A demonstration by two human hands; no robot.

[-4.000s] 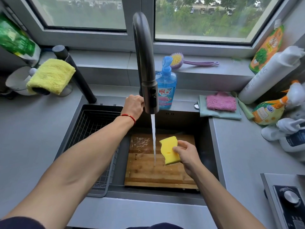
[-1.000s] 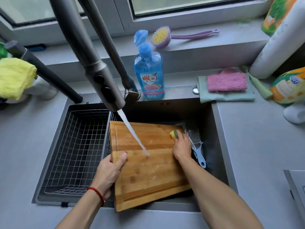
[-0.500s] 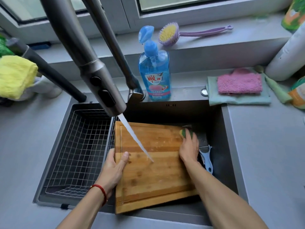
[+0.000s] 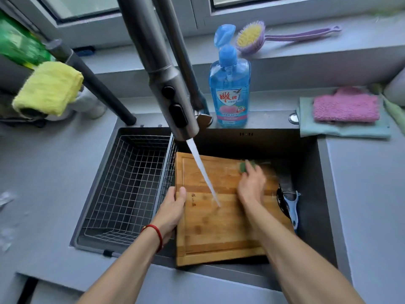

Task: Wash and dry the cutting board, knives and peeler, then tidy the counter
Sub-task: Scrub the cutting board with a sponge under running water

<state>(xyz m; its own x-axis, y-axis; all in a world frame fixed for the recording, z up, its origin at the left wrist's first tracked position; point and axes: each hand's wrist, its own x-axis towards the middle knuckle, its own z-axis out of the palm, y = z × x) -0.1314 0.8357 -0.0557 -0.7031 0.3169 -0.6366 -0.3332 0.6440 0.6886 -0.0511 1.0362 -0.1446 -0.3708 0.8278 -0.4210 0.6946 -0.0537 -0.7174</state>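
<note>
— Where is your cutting board (image 4: 221,218) right now?

— It sits in the sink (image 4: 315,172), propped at a tilt, its near edge resting at the front rim. Water from the tap (image 4: 173,93) lands near the middle of its face.

— And your hands?

— Your left hand (image 4: 173,209) grips the board's left edge, thumb on top, fingers curled under. Your right hand (image 4: 251,185) is blurred, pressed on the upper right of the board over a sponge (image 4: 244,166) whose green side peeks out past the fingers. You appear to hold the sponge, though the blur hides the exact grasp.

— What about the peeler?

— The peeler (image 4: 292,205) with its blue handle lies in the sink just right of the board. Something dark lies beside it, partly under the board; you cannot tell what it is.

— Anything else around you?

— A wire basket (image 4: 129,185) fills the sink's left part. A blue soap bottle (image 4: 231,91) stands behind the sink, a brush (image 4: 252,37) lies on the sill, a pink cloth (image 4: 346,107) lies folded to the right, and a yellow cloth (image 4: 48,87) hangs to the left.
</note>
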